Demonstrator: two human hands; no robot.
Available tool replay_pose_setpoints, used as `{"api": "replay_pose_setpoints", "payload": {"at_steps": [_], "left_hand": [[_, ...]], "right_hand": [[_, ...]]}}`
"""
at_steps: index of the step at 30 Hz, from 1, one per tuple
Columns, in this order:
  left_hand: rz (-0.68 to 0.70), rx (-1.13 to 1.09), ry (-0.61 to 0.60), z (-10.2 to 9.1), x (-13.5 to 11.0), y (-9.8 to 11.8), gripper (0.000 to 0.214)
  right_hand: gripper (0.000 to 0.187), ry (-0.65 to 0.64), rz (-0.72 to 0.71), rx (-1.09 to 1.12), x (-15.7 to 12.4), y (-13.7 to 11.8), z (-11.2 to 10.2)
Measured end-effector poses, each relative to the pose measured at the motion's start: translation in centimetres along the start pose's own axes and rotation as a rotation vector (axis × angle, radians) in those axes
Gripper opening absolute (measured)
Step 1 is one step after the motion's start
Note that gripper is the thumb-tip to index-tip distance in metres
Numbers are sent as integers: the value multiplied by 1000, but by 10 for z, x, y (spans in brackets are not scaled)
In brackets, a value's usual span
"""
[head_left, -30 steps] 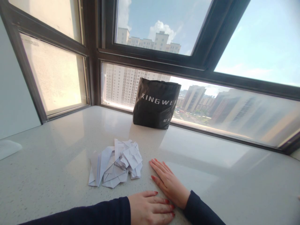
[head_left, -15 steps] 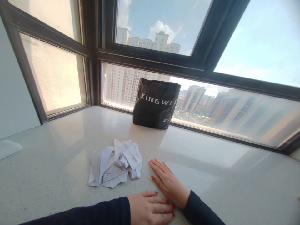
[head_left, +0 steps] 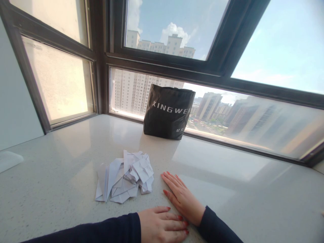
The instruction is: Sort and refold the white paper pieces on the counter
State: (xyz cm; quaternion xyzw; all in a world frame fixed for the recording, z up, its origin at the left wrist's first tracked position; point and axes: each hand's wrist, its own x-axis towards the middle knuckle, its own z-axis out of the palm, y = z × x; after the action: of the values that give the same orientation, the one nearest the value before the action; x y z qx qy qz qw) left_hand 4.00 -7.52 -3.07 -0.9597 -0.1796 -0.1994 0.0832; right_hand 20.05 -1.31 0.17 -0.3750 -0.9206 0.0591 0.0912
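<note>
Speckled counter (head_left: 253, 199) lies beneath left hand (head_left: 162, 225) and right hand (head_left: 184, 199), both spread flat, folded papers (head_left: 126, 179) beside them, dark-framed windows (head_left: 162, 63) beyond.

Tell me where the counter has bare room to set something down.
Right of the right hand, out to the window frame; also between the paper pile and black bag. Tight: the gaps among paper pile, right hand and left hand.

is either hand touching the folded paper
No, the white surface shows between the folded paper and both the left hand and the right hand.
</note>
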Motion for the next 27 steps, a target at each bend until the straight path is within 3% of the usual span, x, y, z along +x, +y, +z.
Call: {"api": "replay_pose_setpoints", "payload": {"at_steps": [27], "left_hand": [[10,-2,12,1,0,-1,35]], "right_hand": [[48,-15,6,-1,0,0,-1]]}}
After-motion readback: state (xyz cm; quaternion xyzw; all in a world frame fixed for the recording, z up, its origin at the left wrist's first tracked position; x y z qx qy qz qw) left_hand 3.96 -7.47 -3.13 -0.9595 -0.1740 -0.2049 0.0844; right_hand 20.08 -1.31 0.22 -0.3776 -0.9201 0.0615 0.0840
